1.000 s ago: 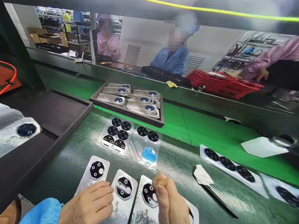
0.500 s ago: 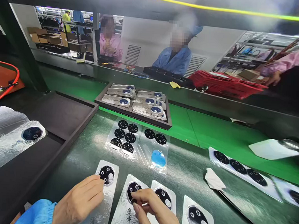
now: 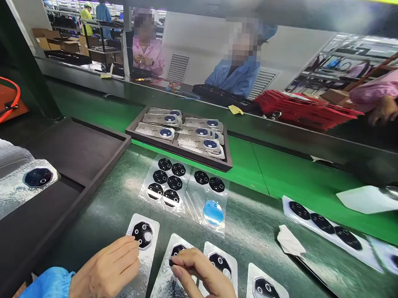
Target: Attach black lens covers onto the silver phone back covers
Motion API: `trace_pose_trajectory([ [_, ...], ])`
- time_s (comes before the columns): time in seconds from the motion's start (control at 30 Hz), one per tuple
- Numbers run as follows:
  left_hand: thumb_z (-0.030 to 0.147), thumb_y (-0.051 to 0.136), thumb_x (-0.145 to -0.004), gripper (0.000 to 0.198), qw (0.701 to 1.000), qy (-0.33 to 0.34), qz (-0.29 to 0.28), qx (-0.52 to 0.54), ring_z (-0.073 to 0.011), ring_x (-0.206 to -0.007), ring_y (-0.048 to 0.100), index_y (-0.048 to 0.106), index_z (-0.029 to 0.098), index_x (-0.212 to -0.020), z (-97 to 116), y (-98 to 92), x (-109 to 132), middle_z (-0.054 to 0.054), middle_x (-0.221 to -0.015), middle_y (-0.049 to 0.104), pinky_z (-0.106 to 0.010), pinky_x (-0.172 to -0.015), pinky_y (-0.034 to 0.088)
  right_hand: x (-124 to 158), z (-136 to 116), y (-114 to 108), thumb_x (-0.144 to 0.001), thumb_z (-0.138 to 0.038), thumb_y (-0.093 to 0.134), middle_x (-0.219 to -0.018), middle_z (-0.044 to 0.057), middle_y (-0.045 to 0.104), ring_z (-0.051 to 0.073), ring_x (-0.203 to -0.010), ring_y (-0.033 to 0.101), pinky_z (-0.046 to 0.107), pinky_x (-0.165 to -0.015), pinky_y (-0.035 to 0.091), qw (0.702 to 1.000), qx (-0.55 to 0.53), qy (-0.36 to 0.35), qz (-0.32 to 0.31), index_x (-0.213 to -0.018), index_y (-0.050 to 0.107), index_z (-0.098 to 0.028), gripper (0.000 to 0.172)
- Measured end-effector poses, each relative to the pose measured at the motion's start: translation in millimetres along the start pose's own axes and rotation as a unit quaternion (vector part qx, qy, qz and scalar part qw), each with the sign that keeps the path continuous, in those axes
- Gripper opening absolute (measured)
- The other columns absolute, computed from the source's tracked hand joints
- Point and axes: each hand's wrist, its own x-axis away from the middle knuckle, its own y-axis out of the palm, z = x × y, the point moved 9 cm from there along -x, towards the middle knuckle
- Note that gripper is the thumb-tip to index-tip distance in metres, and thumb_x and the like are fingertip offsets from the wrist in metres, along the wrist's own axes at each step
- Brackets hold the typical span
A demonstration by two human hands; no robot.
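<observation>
Several silvery phone back covers lie in a row at the front of the bench. My left hand is over the leftmost cover, its fingers held together and bent, fingertips by the black camera plate. Its thumb, and anything in its grip, is hidden. My right hand is closed in a pinch above the second cover, at the edge of its black camera plate. A small dark piece shows between thumb and forefinger. Two more covers lie to the right, one partly behind my right hand, the other uncovered.
Clear sheets with black octagonal stickers and a blue disc lie ahead. Behind is a tray of covers; another tray stands left. A black-handled tool and sticker strip lie right. People sit opposite.
My right hand has shifted slightly left, its pinch nearer the second cover's camera plate. The left hand stays nearly still. The view has tilted down a little.
</observation>
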Motion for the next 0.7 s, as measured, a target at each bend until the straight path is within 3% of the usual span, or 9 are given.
trace_pose_trajectory([
  [0.2, 0.004, 0.033, -0.1, 0.034, 1.0, 0.016, 0.005, -0.024, -0.0169, -0.09, 0.071, 0.065, 0.009, -0.088, 3.6, 0.5, -0.9, -0.008, -0.088, 0.073, -0.034, -0.093, 0.06, -19.4, 3.0, 23.5, -0.097, -0.028, 0.054, -0.08, 0.001, 0.067, 0.014, -0.071, 0.065, 0.021, -0.066, 0.052, 0.998, 0.032, 0.011, -0.048, -0.089, 0.063, -0.021, 0.014],
  [0.5, 0.0, 0.037, -0.097, 0.03, 0.999, 0.021, 0.0, -0.037, -0.0177, -0.089, 0.072, 0.066, 0.007, -0.089, 5.8, 0.7, -0.4, -0.009, -0.089, 0.073, -0.034, -0.093, 0.06, -32.7, 5.2, 50.8, -0.096, -0.018, 0.049, -0.077, -0.001, 0.061, 0.013, -0.068, 0.06, 0.022, -0.064, 0.048, 0.996, 0.073, 0.006, -0.046, -0.083, 0.056, -0.021, 0.015],
  [0.7, 0.0, 0.037, -0.097, 0.032, 0.999, 0.018, 0.002, -0.045, -0.0182, -0.089, 0.072, 0.066, 0.007, -0.088, 6.1, 3.4, 1.0, -0.009, -0.089, 0.073, -0.034, -0.092, 0.06, -32.9, -5.7, 54.4, -0.093, -0.006, 0.046, -0.088, 0.002, 0.053, 0.015, -0.076, 0.055, 0.024, -0.064, 0.045, 0.985, 0.145, -0.087, -0.022, -0.087, 0.058, -0.021, 0.02],
])
